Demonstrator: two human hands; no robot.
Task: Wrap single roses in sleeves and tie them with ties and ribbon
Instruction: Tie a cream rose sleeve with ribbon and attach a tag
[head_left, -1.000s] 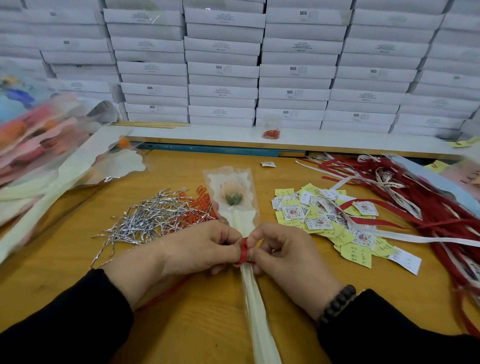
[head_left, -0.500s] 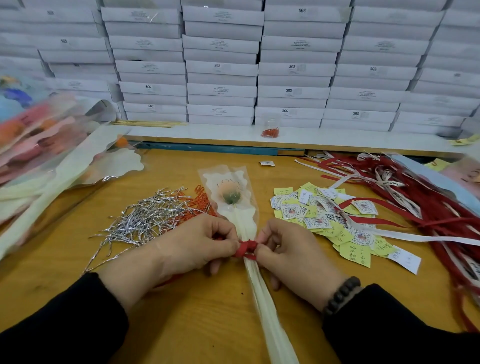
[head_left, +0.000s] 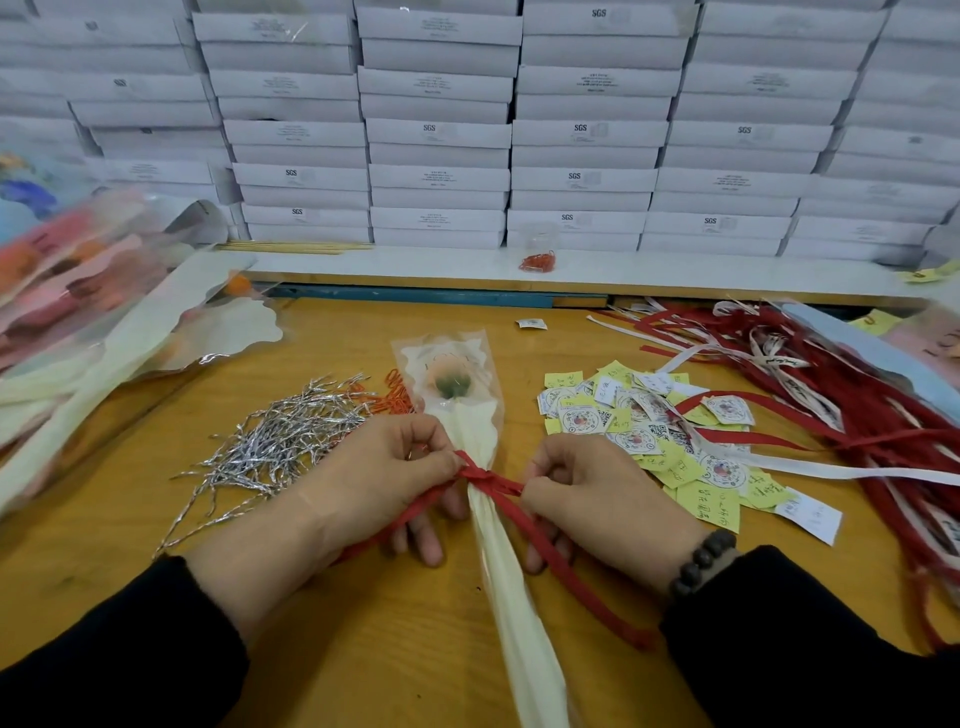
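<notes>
Hands flank our sleeved rose lying on the bench: left hand and right hand each pinch an end of the red ribbon knotted round its neck.

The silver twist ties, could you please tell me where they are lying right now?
In the head view, the silver twist ties lie heaped on the wooden table, just left of the left hand and beside the orange clips.

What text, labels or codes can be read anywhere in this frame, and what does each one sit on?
"SGS": on the end labels of several stacked white boxes.
Smaller print on those box labels: too blurred to read.
Faint lettering on the rose sleeve: unclear.
Handwriting on the yellow notes: illegible.
QR codes and round logos on the white tags: too small.
Print on the white ribbons: blurred.
</notes>
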